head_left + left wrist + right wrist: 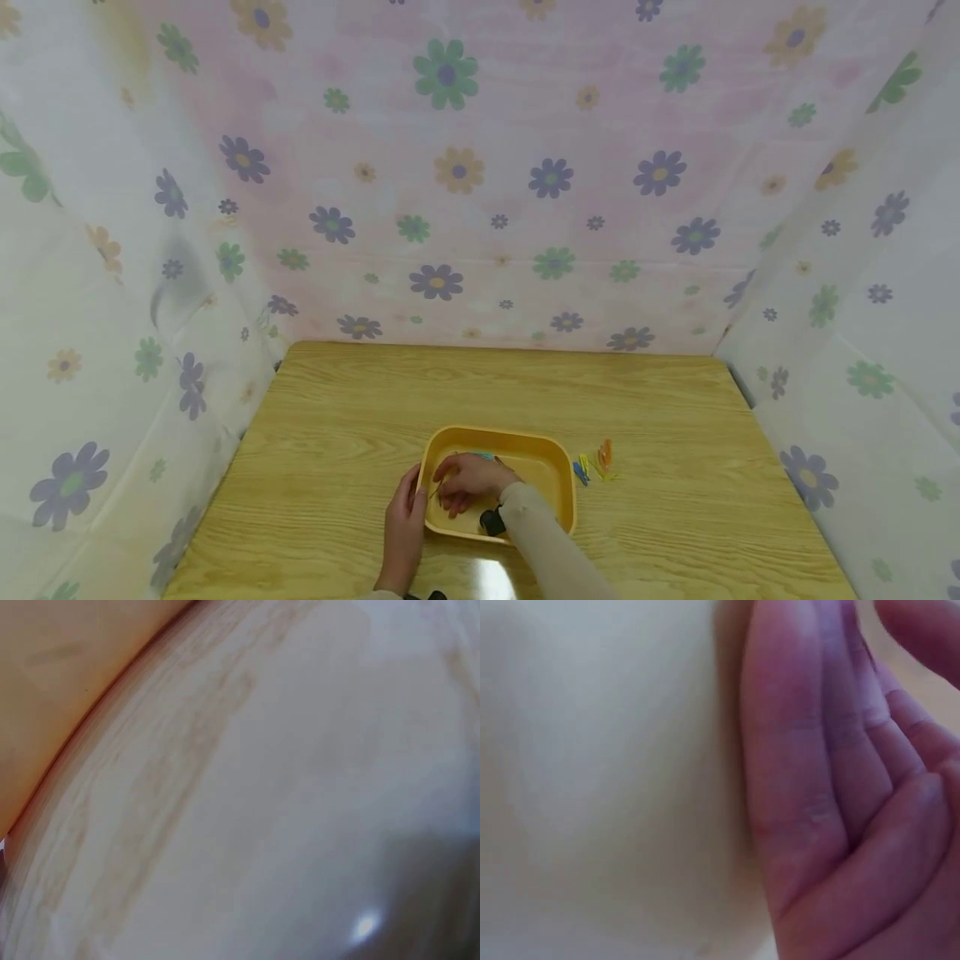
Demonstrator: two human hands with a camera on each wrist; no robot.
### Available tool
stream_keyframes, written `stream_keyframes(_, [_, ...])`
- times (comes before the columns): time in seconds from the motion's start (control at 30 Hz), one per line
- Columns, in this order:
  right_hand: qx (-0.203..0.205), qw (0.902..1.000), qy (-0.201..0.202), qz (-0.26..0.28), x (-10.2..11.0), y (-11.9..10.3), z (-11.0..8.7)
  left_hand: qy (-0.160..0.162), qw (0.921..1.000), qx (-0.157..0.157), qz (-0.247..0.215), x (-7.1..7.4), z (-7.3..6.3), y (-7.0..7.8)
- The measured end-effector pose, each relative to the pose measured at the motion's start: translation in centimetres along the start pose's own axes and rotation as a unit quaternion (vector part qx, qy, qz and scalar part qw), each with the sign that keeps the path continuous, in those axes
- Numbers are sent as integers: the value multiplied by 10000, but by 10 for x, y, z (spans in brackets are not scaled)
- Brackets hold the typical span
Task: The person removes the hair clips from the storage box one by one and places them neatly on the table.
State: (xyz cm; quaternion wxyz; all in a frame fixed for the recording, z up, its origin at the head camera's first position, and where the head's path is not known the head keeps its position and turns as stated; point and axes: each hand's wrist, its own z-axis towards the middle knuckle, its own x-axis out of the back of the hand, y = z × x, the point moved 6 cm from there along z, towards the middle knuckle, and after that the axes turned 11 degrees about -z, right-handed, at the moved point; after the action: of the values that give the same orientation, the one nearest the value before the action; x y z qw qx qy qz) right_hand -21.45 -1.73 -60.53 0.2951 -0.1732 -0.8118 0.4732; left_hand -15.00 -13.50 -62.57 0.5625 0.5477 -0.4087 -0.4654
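**Yellow tray (pixel 538 477): right hand (pixel 467 485) inside, left hand (pixel 405 518) outside**

Nearest: off-white sleeve (pixel 551 543), plain and smooth along the right forearm. Black camera (pixel 491 522) at the right wrist, compact, above the tray's near side. Left hand: fingers loosely extended, touching the outer left wall; thumb close to the rim. Right hand: back upward, bent at the knuckles, over the tray's left half. In the right wrist view, fingers (pixel 791 765) side by side and pressed together, just beside a smooth pale surface. Fingertips hidden; cannot tell if pinching anything.

Tray: shallow rounded rectangle, smooth, plastic-looking, thin raised rim. Within, behind the right hand: teal piece (pixel 485 456), partly hidden, shape unclear.

Just right of the tray: loose cluster of small pieces, including blue piece (pixel 581 473), yellow piece (pixel 584 462) and orange piece (pixel 605 454). Bright, slender; finer detail too small to make out.

Beneath: table (pixel 675 500), wood-grained, far corners rounded, glare near the front. Farthest: cloth (pixel 502 125), lightly creased, pale pink to white, printed with purple, green and orange flowers.
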Motion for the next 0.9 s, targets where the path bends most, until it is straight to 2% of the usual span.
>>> stream_keyframes(0.2, [-137,9980,275,-560,1,-2,-3,-35,9999,-44,-92,-2,1,-1])
stream_keyframes(0.53, [-358,9923,806,-869,12,8,-2,-124,9998,106,-142,-1,1,-2])
stream_keyframes(0.6, [-371,9913,885,-906,14,10,-3,-144,9997,143,-163,-1,1,1])
stream_keyframes(0.83, [-490,9889,960,-1021,18,11,-6,-177,9998,30,37,-4,-6,30])
stream_keyframes(0.9, [-464,9891,946,-1024,18,10,-7,-167,9998,58,27,-4,-7,30])
